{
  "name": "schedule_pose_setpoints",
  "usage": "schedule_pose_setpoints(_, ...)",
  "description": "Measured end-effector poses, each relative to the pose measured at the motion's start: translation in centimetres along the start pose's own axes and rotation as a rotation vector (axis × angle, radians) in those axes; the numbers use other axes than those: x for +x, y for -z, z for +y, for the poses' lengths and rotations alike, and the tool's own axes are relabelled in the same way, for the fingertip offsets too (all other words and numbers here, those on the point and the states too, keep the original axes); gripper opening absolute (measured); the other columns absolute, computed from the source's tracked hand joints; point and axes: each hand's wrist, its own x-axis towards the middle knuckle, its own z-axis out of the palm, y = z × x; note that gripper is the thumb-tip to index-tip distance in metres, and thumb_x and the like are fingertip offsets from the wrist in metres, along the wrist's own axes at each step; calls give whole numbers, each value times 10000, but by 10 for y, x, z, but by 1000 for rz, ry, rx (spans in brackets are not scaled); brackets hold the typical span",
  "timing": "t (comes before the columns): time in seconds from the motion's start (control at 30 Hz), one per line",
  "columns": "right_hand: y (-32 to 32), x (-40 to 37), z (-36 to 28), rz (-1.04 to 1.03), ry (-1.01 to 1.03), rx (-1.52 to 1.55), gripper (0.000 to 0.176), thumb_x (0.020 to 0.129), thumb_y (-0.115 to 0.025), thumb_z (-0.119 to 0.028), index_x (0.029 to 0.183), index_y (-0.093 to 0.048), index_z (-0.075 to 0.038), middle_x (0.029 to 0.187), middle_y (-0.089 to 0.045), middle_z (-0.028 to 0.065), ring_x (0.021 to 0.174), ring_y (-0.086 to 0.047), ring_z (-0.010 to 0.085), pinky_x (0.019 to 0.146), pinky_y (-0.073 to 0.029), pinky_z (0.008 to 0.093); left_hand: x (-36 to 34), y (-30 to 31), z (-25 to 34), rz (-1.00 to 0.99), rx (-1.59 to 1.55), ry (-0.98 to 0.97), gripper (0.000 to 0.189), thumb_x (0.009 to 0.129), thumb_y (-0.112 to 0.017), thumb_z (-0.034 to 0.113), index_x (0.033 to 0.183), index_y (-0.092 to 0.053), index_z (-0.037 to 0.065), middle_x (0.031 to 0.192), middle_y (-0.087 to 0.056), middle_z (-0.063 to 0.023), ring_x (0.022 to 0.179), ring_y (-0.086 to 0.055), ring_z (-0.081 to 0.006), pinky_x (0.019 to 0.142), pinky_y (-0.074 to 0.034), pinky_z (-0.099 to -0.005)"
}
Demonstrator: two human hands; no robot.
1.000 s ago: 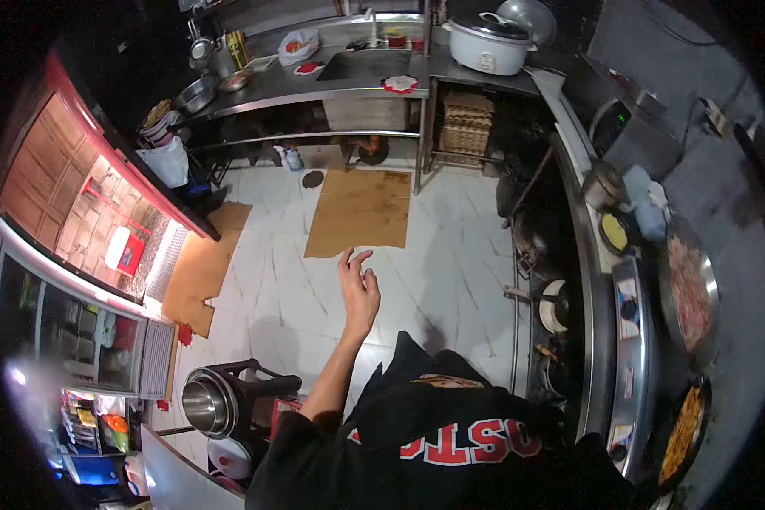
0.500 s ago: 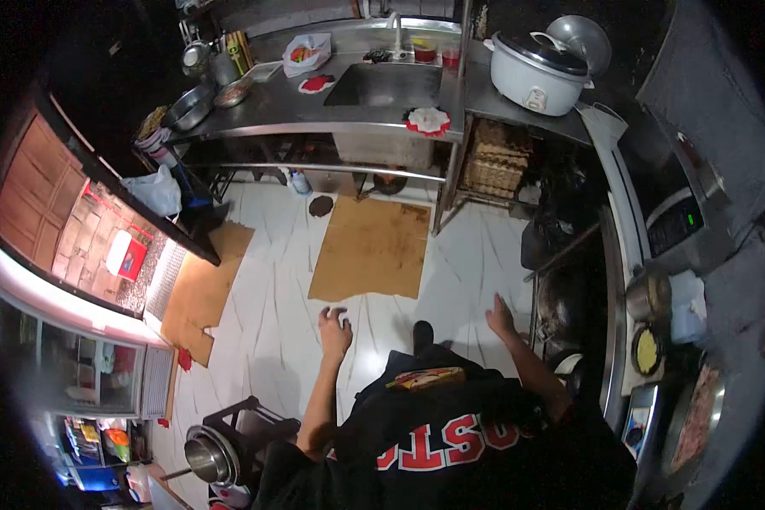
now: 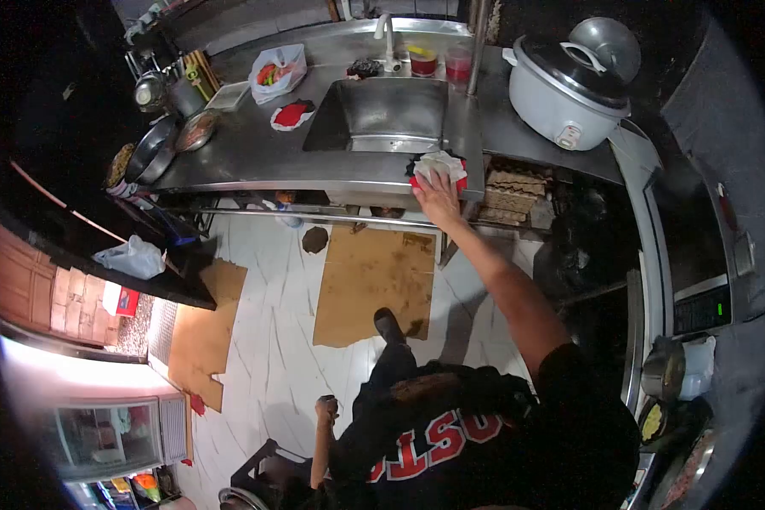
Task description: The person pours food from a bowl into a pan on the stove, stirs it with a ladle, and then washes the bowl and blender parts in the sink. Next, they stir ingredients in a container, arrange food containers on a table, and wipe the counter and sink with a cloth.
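Observation:
My right hand (image 3: 438,202) reaches forward to the front edge of the sink counter. Its fingers are stretched out over a crumpled white, red and black cloth (image 3: 444,163), touching it, and part of the cloth is hidden under them. The cloth lies at the front right corner of the metal sink (image 3: 374,115). Low by my left side, my left hand (image 3: 325,410) has its fingers curled in. A dark patch shows at those fingers, and I cannot make out whether it is an object or shadow.
A second red and white cloth (image 3: 292,115) lies left of the sink, near a plastic bag (image 3: 278,72) with red and green contents. A large white rice cooker (image 3: 561,98) stands to the right. Cardboard (image 3: 370,280) covers part of the tiled floor (image 3: 272,297).
My right hand has moved forward from over the floor onto the cloth. My left hand has dropped back and its fingers have curled. The counter is closer, and one foot has stepped forward.

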Motion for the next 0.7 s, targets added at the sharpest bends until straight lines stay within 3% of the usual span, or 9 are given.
schedule_pose_setpoints(0.1, -24, 28, 10, -142, -62, -69, 470, 863, -314, -420, 1272, -328, -189, 1326, -280, 131, 1246, -168, 343, 967, -141, 556, 38, 15, 43, -23, -88, 49, 229, 733, -504, 138, 926, -590, 50, 746, -580, -106, 550, -531, -208, 493, -490, -375)
schedule_pose_setpoints(0.23, -52, 25, 45, 124, -42, -109, 456, 867, -312, -404, 1274, -331, -200, 1315, -294, 126, 1223, -231, 344, 955, -167, 555, 103, 39, 102, -20, 35, -63, 237, 751, -497, 136, 961, -577, 60, 812, -575, -97, 619, -536, -193, 502, -502, -367)
schedule_pose_setpoints(0.33, -67, 25, 79, 107, -125, -253, 449, 864, -341, -374, 1267, -344, -177, 1308, -307, 123, 1204, -272, 345, 951, -179, 549, 151, 53, 134, -37, 159, -224, 244, 765, -491, 134, 987, -567, 68, 861, -572, -91, 671, -539, -182, 510, -512, -362)
schedule_pose_setpoints(0.4, -54, 43, 89, 79, -145, -297, 439, 863, -350, -348, 1261, -351, -162, 1307, -307, 126, 1200, -278, 343, 954, -183, 540, 154, 58, 181, 4, -166, -16, 252, 771, -485, 131, 1005, -559, 76, 865, -566, -95, 672, -538, -184, 538, -522, -364)
schedule_pose_setpoints(0.5, -56, 83, 125, 6, -155, -374, 421, 848, -381, -281, 1242, -370, -132, 1308, -298, 140, 1196, -278, 337, 958, -193, 516, 152, 60, 239, 14, -130, -36, 251, 778, -473, 125, 1010, -554, 74, 873, -558, -101, 672, -536, -185, 559, -522, -378)
schedule_pose_setpoints(0.53, -56, 100, 137, -52, -151, -351, 453, 869, -293, -345, 1290, -272, -178, 1344, -228, 126, 1224, -213, 337, 969, -145, 528, 167, 58, 236, -3, 19, -225, 249, 786, -458, 115, 1012, -554, 72, 850, -560, -101, 651, -537, -186, 549, -523, -389)
schedule_pose_setpoints(0.57, -56, 117, 145, -108, -149, -326, 486, 889, -206, -408, 1338, -175, -224, 1379, -157, 111, 1253, -148, 337, 979, -98, 540, 174, 57, 245, -4, 21, -221, 249, 786, -458, 115, 1012, -554, 72, 850, -560, -101, 651, -537, -186, 549, -523, -389)
schedule_pose_setpoints(0.63, -66, 153, 164, -174, -168, -324, 504, 891, -181, -427, 1344, -150, -208, 1380, -148, 123, 1258, -137, 338, 982, -87, 535, 184, 49, 265, -11, -152, -34, 231, 772, -477, 96, 983, -569, 68, 814, -563, -102, 643, -540, -176, 555, -523, -369)
schedule_pose_setpoints(0.7, -84, 186, 182, -153, -163, -535, 516, 891, -169, -436, 1347, -123, -199, 1377, -145, 134, 1254, -149, 340, 978, -93, 540, 188, 44, 287, 26, -103, -21, 221, 756, -489, 91, 957, -577, 63, 838, -570, -124, 682, -550, -202, 594, -509, -349)
